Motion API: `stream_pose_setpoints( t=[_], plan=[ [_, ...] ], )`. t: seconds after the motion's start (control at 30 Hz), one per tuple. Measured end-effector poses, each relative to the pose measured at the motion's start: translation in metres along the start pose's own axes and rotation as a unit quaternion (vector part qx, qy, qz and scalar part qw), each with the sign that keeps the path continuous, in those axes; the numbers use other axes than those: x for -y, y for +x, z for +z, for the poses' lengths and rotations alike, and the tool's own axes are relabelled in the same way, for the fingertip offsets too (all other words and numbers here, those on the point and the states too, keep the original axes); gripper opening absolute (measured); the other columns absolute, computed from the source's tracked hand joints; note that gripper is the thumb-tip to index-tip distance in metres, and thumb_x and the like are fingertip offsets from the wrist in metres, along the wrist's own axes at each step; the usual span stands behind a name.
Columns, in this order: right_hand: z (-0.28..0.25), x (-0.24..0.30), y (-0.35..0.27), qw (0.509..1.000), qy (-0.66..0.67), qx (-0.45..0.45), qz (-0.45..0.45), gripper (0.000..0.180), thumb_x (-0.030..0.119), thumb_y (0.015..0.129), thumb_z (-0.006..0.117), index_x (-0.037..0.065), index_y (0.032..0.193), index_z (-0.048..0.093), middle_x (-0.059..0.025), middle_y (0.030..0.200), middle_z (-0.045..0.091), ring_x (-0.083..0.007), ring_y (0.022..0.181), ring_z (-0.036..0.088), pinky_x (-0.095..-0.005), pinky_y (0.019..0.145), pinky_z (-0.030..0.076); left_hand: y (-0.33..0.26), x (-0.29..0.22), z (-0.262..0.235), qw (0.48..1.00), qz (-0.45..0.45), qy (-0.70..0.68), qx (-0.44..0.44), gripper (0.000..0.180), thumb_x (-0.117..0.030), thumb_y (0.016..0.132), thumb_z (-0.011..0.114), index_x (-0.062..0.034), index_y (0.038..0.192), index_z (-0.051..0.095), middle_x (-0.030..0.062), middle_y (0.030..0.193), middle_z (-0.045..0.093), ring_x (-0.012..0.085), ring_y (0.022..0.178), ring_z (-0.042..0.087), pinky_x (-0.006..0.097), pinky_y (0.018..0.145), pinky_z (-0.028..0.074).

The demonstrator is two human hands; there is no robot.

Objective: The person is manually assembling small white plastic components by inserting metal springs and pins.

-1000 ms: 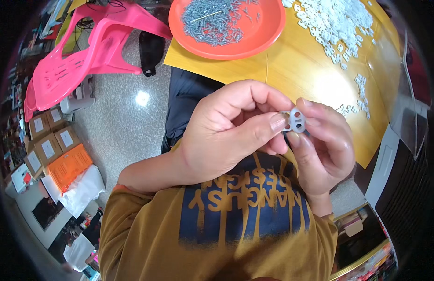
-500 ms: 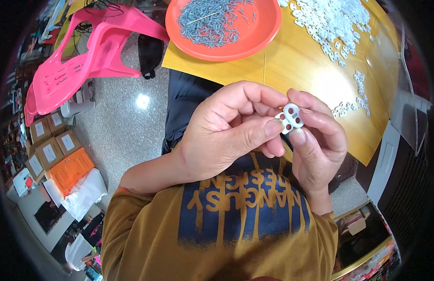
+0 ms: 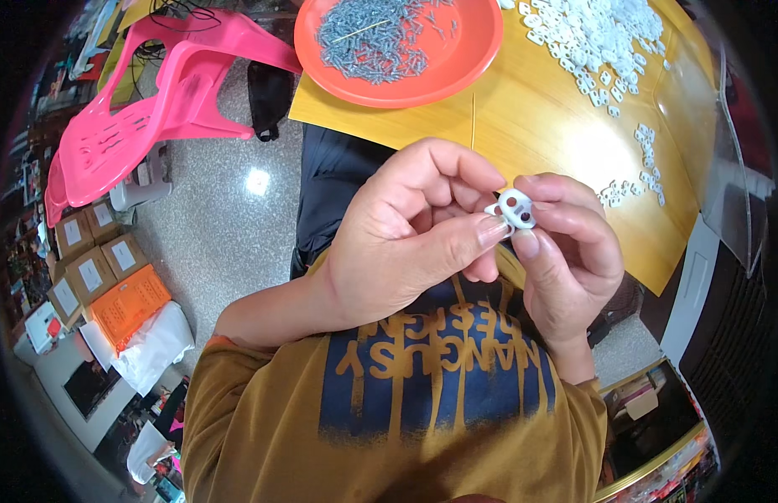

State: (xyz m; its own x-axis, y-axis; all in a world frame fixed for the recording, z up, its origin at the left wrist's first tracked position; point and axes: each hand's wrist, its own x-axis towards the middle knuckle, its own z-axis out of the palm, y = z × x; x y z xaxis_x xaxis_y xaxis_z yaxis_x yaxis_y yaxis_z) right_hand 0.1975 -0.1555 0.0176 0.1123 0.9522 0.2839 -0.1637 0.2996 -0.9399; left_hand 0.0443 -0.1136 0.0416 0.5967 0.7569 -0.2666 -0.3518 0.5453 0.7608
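Close in front of my chest, a small white plastic piece with round holes point(image 3: 514, 199) is pinched between both hands. A second white part shows at its left edge, partly covered by my left thumb; whether the two are joined, I cannot tell. My left hand point(image 3: 431, 222) presses its thumb and fingers on that left side. From the right, my right hand point(image 3: 573, 243) grips the piece between thumb tip and fingers. Beyond the hands lies the yellow table point(image 3: 531, 126), with a heap of similar white pieces point(image 3: 594, 42) and a smaller group of them point(image 3: 645, 180) at right.
A red-orange round tray point(image 3: 464, 63) of grey screws point(image 3: 368, 42) stands on the table's far left. To the left are a pink plastic chair point(image 3: 145, 126), cardboard boxes point(image 3: 91, 268) and an orange package point(image 3: 130, 308) on the floor side. A clear sheet point(image 3: 737, 168) stands at right.
The white piece has tilted between my fingers and shifted slightly left. My left fingertips have moved a little, and both hands keep their hold.
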Motion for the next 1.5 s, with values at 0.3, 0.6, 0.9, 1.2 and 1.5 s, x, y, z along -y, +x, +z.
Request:
stream_pose_setpoints(
  t=[0.3,0.6,0.9,1.2,1.5],
  plan=[
    [0.001,0.006,0.002,0.996,0.072,0.002,0.056,0.018,-0.008,0.075,0.056,-0.005,0.092,0.055,-0.0156,0.097,0.052,-0.0197,0.091,0.053,-0.0281,0.079,0.044,0.0,-0.001,0.0,0.999,0.012,0.037,-0.002,0.019,-0.001,0.082,0.05,0.0011,0.1,0.042,0.0089,0.085,0.055,0.0085,0.063,0.054,0.018,0.057,0.045],
    [0.007,0.012,0.003,0.984,0.086,-0.027,0.151,0.022,-0.007,0.077,0.054,-0.004,0.098,0.051,-0.0071,0.089,0.052,-0.0104,0.081,0.05,-0.0224,0.074,0.04,-0.002,0.002,0.0,0.996,0.031,0.081,-0.017,0.02,-0.001,0.082,0.05,0.0024,0.101,0.046,0.0033,0.083,0.053,0.0048,0.065,0.051,0.017,0.06,0.044],
    [0.011,0.015,-0.001,0.982,0.053,-0.018,0.183,0.022,-0.006,0.081,0.049,-0.006,0.103,0.052,-0.0081,0.095,0.049,-0.0103,0.085,0.048,-0.021,0.077,0.039,-0.006,0.005,0.002,0.968,0.09,0.225,-0.058,0.014,0.0,0.081,0.052,0.0017,0.095,0.048,0.0022,0.08,0.054,0.0024,0.064,0.05,0.016,0.056,0.043],
    [0.008,0.01,0.008,0.993,0.029,0.012,0.111,0.021,-0.005,0.081,0.048,-0.006,0.101,0.053,-0.01,0.095,0.05,-0.0126,0.084,0.049,-0.0218,0.075,0.039,-0.001,0.0,-0.002,0.99,0.039,0.124,-0.047,0.011,-0.002,0.082,0.053,-0.0001,0.091,0.048,-0.0004,0.077,0.053,0.0011,0.064,0.049,0.015,0.055,0.041],
    [0.01,0.017,0.002,0.978,-0.057,-0.026,0.199,0.013,-0.001,0.08,0.05,-0.004,0.093,0.053,-0.0076,0.088,0.049,-0.013,0.079,0.048,-0.022,0.07,0.039,0.003,0.007,-0.005,0.98,0.006,0.2,-0.018,0.007,-0.009,0.085,0.049,-0.0027,0.088,0.049,-0.0005,0.077,0.052,0.0039,0.062,0.05,0.018,0.055,0.042]
  ],
)
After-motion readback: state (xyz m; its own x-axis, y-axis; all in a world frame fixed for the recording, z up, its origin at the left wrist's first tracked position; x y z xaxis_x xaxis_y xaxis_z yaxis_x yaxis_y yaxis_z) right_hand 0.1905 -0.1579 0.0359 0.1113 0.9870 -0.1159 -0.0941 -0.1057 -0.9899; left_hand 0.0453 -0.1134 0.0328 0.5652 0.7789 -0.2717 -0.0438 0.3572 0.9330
